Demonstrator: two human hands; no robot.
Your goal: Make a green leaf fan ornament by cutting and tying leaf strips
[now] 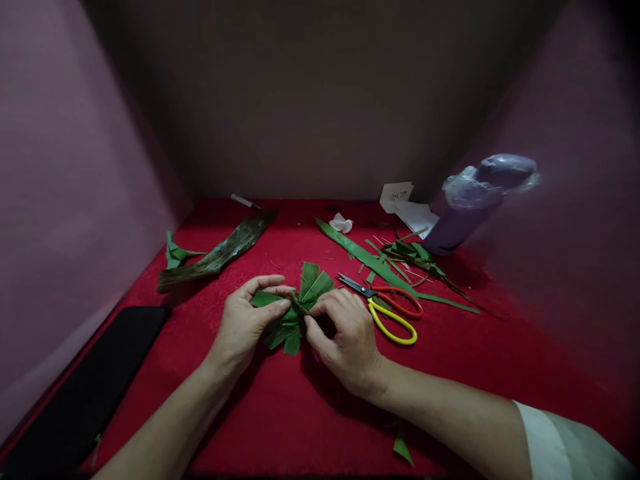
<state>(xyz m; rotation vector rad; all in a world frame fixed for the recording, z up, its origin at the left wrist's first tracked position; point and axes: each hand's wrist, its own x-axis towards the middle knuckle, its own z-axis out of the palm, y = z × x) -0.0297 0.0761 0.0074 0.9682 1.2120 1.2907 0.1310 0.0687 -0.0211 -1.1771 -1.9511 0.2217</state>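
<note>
A small piece folded from green leaf strips (300, 303) lies on the red cloth (450, 373), its strips fanning outward from a brownish centre. My left hand (247, 323) pinches its left side between thumb and fingers. My right hand (345, 337) grips its middle from the right, fingers curled and pressed together. Both hands rest low over the cloth, close together.
Scissors with red and yellow handles (390, 310) lie just right of my right hand. Long green leaf strips (370, 260) and cuttings (413, 253) lie behind them. A lilac bottle (470, 200) leans at the right. A dark dried leaf (220, 253) lies at the left, a black flat case (85, 393) at the front left.
</note>
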